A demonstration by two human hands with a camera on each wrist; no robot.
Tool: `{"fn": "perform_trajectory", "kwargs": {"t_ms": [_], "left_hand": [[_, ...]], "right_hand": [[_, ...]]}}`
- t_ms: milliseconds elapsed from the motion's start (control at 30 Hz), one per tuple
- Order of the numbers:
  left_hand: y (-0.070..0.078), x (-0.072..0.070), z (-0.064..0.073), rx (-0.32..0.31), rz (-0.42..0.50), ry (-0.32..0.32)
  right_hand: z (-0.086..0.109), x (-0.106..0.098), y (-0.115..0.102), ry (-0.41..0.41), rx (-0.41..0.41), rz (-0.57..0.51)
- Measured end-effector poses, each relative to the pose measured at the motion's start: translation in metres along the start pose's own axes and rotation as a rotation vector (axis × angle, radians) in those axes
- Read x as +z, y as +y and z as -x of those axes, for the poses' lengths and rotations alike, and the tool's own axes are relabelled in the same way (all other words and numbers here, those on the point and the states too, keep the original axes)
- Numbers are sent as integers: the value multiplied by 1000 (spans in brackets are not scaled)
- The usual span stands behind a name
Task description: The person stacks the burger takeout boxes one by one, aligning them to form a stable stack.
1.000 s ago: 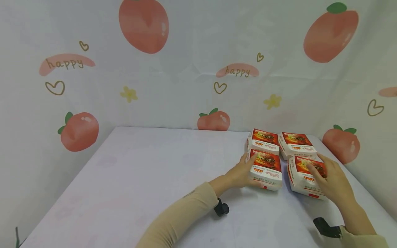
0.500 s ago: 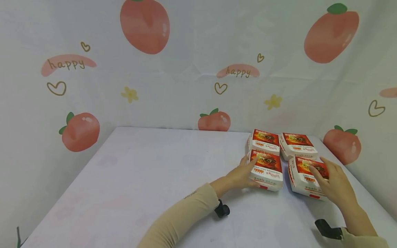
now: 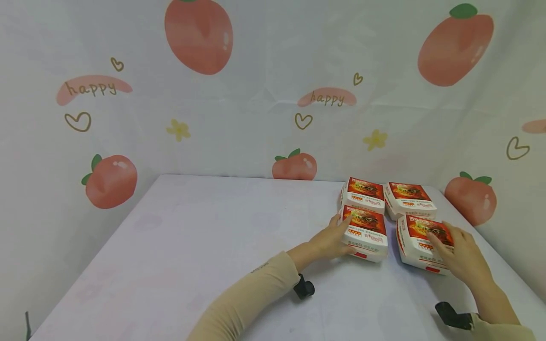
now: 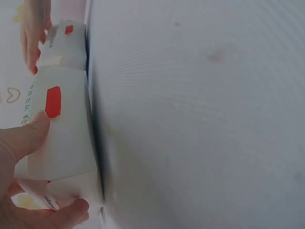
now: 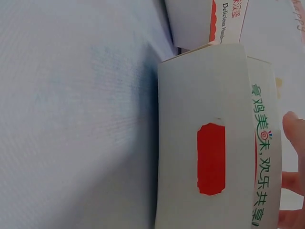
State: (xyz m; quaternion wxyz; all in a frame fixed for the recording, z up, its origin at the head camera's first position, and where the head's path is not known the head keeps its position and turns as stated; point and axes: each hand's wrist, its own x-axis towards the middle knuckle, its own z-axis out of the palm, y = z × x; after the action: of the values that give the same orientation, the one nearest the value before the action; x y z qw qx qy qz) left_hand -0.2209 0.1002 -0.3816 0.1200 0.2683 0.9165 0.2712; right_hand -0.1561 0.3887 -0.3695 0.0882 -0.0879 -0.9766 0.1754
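Note:
White burger boxes with red printed lids stand close together at the table's right. My left hand grips the near left burger box around its front left corner. In the left wrist view the thumb lies on the front face beside a red tab, and the other fingers bend against the side. Over the near right burger box is my right hand, its thumb at the lid and fingers spread along the right side. In the right wrist view its fingers show just past the lid.
Behind these two stand a far left burger box and a far right burger box. The white table ends at a fabric backdrop printed with fruit. Black wrist cameras stick out from both sleeves.
The right hand has slid slightly to the right along its box. The left hand stays at its box, and the boxes keep their places.

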Motion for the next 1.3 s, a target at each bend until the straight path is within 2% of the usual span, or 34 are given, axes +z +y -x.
{"fn": "perform_trajectory", "kwargs": {"t_ms": [233, 467, 733, 900, 1300], "left_hand": [[-5, -4, 3, 19, 4, 10], [-12, -12, 11, 17, -11, 33], [-35, -31, 34, -15, 10, 54], [-51, -44, 51, -10, 16, 96], [-86, -60, 85, -26, 80, 165]], "right_hand": [[-3, 2, 6, -72, -1, -3], [-4, 3, 7, -88, 6, -6], [-5, 2, 7, -109, 18, -5], [-5, 2, 8, -112, 16, -6], [-3, 6, 7, -90, 32, -17]]}}
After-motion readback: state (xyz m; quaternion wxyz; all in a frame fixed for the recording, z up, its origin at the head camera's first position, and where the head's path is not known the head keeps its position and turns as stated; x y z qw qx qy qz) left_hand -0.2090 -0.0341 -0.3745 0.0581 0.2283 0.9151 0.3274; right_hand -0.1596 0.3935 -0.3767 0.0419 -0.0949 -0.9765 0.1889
